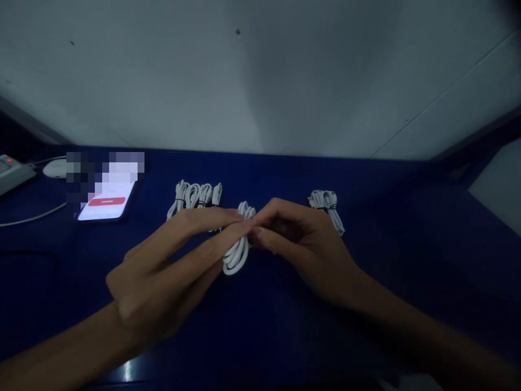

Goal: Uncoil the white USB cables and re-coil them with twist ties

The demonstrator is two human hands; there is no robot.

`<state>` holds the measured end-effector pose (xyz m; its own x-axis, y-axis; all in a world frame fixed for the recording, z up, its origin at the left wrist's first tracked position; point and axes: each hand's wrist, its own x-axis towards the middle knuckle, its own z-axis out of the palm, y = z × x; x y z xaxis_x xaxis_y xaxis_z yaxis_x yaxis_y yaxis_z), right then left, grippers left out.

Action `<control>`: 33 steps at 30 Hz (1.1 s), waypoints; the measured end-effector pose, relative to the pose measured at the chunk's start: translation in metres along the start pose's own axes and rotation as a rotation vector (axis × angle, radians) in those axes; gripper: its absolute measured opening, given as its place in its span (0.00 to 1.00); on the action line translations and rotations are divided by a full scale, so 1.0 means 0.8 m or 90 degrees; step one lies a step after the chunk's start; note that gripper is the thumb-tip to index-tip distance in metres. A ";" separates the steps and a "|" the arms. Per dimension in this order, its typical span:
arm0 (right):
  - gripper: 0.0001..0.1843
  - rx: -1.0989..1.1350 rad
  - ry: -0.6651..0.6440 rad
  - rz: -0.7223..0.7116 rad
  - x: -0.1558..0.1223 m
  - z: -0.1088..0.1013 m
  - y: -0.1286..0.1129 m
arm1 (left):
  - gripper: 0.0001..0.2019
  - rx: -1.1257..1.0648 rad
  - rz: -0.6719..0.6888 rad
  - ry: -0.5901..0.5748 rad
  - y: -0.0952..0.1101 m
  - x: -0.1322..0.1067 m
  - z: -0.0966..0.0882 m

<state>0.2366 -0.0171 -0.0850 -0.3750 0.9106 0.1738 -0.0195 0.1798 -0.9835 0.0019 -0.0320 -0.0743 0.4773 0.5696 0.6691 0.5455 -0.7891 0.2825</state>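
A coiled white cable (238, 252) hangs between both hands above the dark blue table (386, 244). My left hand (171, 266) pinches its middle from the left, fingers stretched along the coil. From the right, my right hand (301, 241) pinches the same spot, fingertips meeting the left ones. Behind the hands lies a row of several bundled white cables (197, 196) tied with dark bands. One more tied white bundle (328, 207) lies to the right, just beyond my right hand.
A lit phone (108, 203) with a red bar on its screen lies at the left. Further left are a white rounded object (55, 168), a grey device (12, 171) and a thin cable (32, 217). A pale wall (260, 76) rises behind the table.
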 end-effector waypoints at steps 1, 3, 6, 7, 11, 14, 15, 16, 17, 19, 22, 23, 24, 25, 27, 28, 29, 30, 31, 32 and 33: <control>0.03 -0.012 0.015 0.000 0.000 0.001 0.000 | 0.21 0.007 -0.023 -0.017 0.000 0.000 -0.002; 0.02 -0.040 0.052 0.010 0.000 0.003 0.000 | 0.22 -0.003 -0.024 -0.045 0.001 0.001 -0.007; 0.04 -0.043 0.092 0.037 0.000 0.005 -0.001 | 0.21 -0.020 -0.043 -0.058 0.000 0.000 -0.009; 0.05 -0.031 0.094 0.050 0.001 0.005 -0.001 | 0.21 -0.021 -0.048 -0.060 -0.001 0.000 -0.008; 0.05 0.059 0.057 0.121 0.001 0.006 -0.005 | 0.16 0.020 -0.084 -0.025 0.000 -0.001 -0.003; 0.06 0.122 0.028 0.178 0.001 0.007 -0.008 | 0.11 0.045 -0.089 -0.004 0.005 0.002 -0.001; 0.07 0.136 0.019 0.191 0.001 0.007 -0.009 | 0.11 0.051 -0.095 0.002 0.006 0.003 0.000; 0.06 0.147 0.009 0.198 0.001 0.006 -0.009 | 0.10 0.054 -0.107 0.001 0.007 0.004 0.000; 0.06 0.156 -0.001 0.200 0.001 0.006 -0.008 | 0.09 0.056 -0.104 0.005 0.008 0.004 0.000; 0.05 0.168 -0.017 0.199 0.002 0.004 -0.007 | 0.09 0.081 -0.126 0.009 0.009 0.005 -0.001; 0.03 0.172 -0.032 0.203 0.003 0.002 -0.004 | 0.09 0.112 -0.104 0.006 0.007 0.004 -0.002; 0.04 0.169 -0.035 0.202 0.004 0.001 -0.004 | 0.09 0.115 -0.096 0.009 0.006 0.003 -0.002; 0.05 0.163 -0.037 0.200 0.004 0.001 -0.004 | 0.08 0.114 -0.094 0.015 0.005 0.002 -0.001; 0.06 0.154 -0.035 0.199 0.004 0.002 -0.005 | 0.08 0.111 -0.094 0.016 0.003 0.001 -0.001; 0.07 0.131 -0.023 0.197 0.005 0.002 -0.006 | 0.07 0.099 -0.127 0.005 0.000 0.001 0.001; 0.06 0.118 -0.015 0.194 0.005 0.003 -0.007 | 0.07 0.085 -0.143 -0.004 -0.001 0.001 0.002; 0.05 0.104 -0.005 0.187 0.005 0.003 -0.008 | 0.07 0.061 -0.162 -0.014 -0.002 0.002 0.004; 0.04 0.089 0.005 0.174 0.005 0.004 -0.009 | 0.06 0.029 -0.182 -0.023 -0.002 0.003 0.005; 0.03 0.071 0.014 0.155 0.005 0.004 -0.010 | 0.06 -0.009 -0.211 -0.030 -0.002 0.004 0.006; 0.02 0.045 0.023 0.130 0.005 0.004 -0.011 | 0.05 -0.054 -0.247 -0.034 -0.002 0.005 0.007; 0.02 0.009 0.032 0.101 0.004 0.004 -0.011 | 0.04 -0.102 -0.287 -0.034 -0.002 0.007 0.007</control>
<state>0.2325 -0.0172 -0.0757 -0.3271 0.9448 0.0179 0.0239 0.0272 -0.9993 0.0076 -0.0266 -0.0751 0.2547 0.8711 0.4200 0.5956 -0.4834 0.6415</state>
